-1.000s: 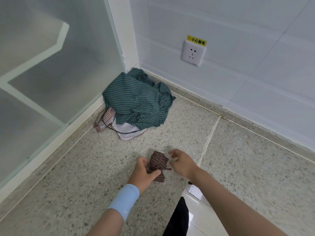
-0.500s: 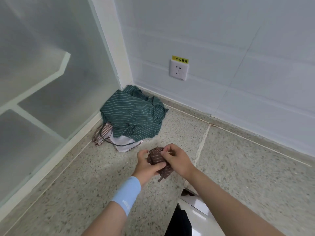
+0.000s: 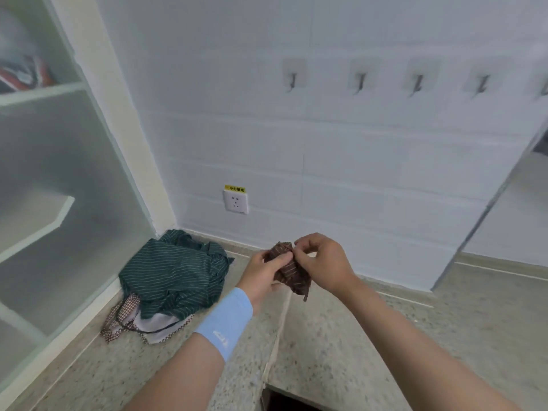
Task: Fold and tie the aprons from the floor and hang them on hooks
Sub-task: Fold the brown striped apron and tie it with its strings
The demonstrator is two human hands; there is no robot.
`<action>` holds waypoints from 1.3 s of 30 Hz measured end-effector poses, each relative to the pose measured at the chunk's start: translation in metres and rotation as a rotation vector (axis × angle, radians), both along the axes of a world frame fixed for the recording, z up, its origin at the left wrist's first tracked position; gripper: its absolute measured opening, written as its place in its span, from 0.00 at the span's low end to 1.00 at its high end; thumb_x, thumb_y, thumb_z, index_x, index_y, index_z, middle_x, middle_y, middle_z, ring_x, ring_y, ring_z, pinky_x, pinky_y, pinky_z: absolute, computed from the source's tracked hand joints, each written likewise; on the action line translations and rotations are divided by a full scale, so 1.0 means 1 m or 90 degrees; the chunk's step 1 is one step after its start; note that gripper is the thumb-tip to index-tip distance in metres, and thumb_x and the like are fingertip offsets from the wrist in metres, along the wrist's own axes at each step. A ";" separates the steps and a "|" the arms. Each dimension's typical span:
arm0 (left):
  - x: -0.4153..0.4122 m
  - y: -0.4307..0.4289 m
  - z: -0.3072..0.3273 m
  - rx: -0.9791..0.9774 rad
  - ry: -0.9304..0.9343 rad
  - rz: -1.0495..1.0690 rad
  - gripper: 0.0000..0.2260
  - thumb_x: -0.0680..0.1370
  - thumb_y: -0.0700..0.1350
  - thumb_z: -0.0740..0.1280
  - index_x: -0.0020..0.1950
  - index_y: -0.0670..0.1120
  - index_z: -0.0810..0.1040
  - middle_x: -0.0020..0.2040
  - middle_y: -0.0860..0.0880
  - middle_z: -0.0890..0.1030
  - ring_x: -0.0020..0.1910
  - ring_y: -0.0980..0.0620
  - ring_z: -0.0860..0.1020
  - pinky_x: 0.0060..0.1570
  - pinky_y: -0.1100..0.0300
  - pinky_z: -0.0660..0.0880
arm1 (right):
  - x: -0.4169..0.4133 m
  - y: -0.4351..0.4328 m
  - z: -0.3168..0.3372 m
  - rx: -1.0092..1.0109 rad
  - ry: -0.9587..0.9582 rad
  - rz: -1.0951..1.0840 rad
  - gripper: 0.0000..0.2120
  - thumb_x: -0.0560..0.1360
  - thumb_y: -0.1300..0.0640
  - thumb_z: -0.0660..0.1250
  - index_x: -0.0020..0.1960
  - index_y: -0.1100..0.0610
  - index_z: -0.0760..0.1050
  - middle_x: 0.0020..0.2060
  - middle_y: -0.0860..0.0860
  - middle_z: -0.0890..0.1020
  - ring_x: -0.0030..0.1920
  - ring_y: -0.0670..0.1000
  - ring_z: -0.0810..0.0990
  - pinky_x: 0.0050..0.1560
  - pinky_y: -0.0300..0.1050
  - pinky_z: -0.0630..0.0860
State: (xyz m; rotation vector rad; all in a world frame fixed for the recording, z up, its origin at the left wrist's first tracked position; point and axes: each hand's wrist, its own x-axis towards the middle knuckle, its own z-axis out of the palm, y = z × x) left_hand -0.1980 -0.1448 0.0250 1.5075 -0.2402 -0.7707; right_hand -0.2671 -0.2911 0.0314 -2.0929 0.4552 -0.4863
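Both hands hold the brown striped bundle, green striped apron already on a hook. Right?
No. Head view: the green striped apron lies heaped on the floor, hooks bare. Left hand and right hand do hold the brown striped bundle.

The left hand [image 3: 264, 274] and right hand [image 3: 323, 262] hold a brown apron [image 3: 292, 271], folded into a tight striped bundle, in the air above the floor [image 3: 385, 336]. The left hand grips it from below, the right hand pinches its top, and 1 strap end dangles underneath. A blue wristband [image 3: 225, 318] sits on the left forearm. In the floor's corner a crumpled green apron [image 3: 175, 274] lies over a checked apron [image 3: 124, 312]. The wall [image 3: 370, 173] carries a socket [image 3: 235, 201] low down and 4 hooks [image 3: 360, 84] in a row higher up.
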 end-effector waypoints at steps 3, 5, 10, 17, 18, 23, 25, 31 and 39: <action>-0.013 -0.031 0.023 -0.013 -0.022 -0.004 0.23 0.72 0.50 0.75 0.61 0.45 0.71 0.54 0.42 0.83 0.51 0.47 0.83 0.49 0.52 0.81 | -0.024 -0.028 0.026 -0.050 -0.002 -0.002 0.03 0.76 0.51 0.70 0.45 0.48 0.82 0.45 0.41 0.84 0.47 0.41 0.82 0.52 0.47 0.80; -0.022 -0.049 0.038 -0.029 -0.038 -0.018 0.27 0.68 0.51 0.77 0.60 0.44 0.70 0.56 0.40 0.81 0.51 0.45 0.84 0.46 0.52 0.82 | -0.038 -0.045 0.041 -0.080 -0.010 -0.011 0.03 0.76 0.52 0.71 0.45 0.48 0.83 0.44 0.41 0.85 0.46 0.42 0.82 0.52 0.50 0.80; -0.028 -0.082 0.070 -0.068 -0.082 -0.076 0.25 0.68 0.53 0.72 0.62 0.45 0.71 0.56 0.42 0.82 0.53 0.46 0.83 0.51 0.51 0.80 | -0.058 -0.072 0.075 -0.053 -0.085 -0.060 0.09 0.80 0.55 0.64 0.55 0.48 0.82 0.55 0.40 0.81 0.53 0.42 0.79 0.57 0.43 0.76; -0.009 -0.112 0.081 -0.125 -0.095 -0.154 0.13 0.78 0.51 0.64 0.61 0.50 0.80 0.54 0.46 0.84 0.54 0.45 0.82 0.58 0.46 0.78 | -0.074 -0.109 0.087 0.288 -0.001 -0.023 0.11 0.80 0.52 0.64 0.54 0.55 0.83 0.45 0.54 0.85 0.42 0.51 0.82 0.40 0.45 0.78; -0.007 -0.114 0.072 -0.119 -0.081 -0.152 0.13 0.79 0.51 0.64 0.61 0.49 0.80 0.55 0.45 0.84 0.55 0.44 0.82 0.59 0.45 0.78 | -0.074 -0.111 0.079 0.283 -0.008 -0.041 0.10 0.80 0.53 0.65 0.53 0.55 0.84 0.45 0.53 0.86 0.42 0.49 0.82 0.40 0.44 0.78; -0.002 -0.123 -0.022 -0.048 0.023 -0.119 0.16 0.79 0.46 0.68 0.65 0.43 0.75 0.57 0.38 0.82 0.52 0.40 0.83 0.49 0.46 0.82 | -0.064 -0.110 -0.009 0.343 0.018 -0.140 0.07 0.76 0.60 0.72 0.44 0.64 0.81 0.35 0.54 0.82 0.35 0.51 0.79 0.37 0.43 0.77; -0.006 -0.121 -0.061 -0.010 0.064 -0.096 0.18 0.79 0.47 0.69 0.65 0.40 0.74 0.56 0.38 0.82 0.48 0.41 0.84 0.39 0.54 0.80 | -0.064 -0.104 -0.050 0.406 0.054 -0.178 0.06 0.76 0.62 0.72 0.41 0.63 0.80 0.35 0.58 0.82 0.35 0.54 0.79 0.41 0.52 0.79; -0.021 -0.097 -0.155 0.084 0.177 -0.073 0.06 0.83 0.41 0.62 0.53 0.39 0.75 0.56 0.39 0.81 0.50 0.45 0.83 0.43 0.57 0.81 | -0.068 -0.084 -0.154 0.495 0.145 -0.310 0.09 0.74 0.62 0.74 0.38 0.62 0.78 0.32 0.59 0.80 0.33 0.56 0.79 0.37 0.58 0.81; -0.023 -0.068 -0.211 0.120 0.203 -0.068 0.12 0.79 0.40 0.67 0.61 0.50 0.80 0.57 0.48 0.83 0.58 0.50 0.81 0.60 0.51 0.78 | -0.043 -0.050 -0.215 0.474 0.205 -0.330 0.13 0.74 0.56 0.74 0.34 0.56 0.74 0.30 0.55 0.78 0.31 0.54 0.78 0.31 0.48 0.78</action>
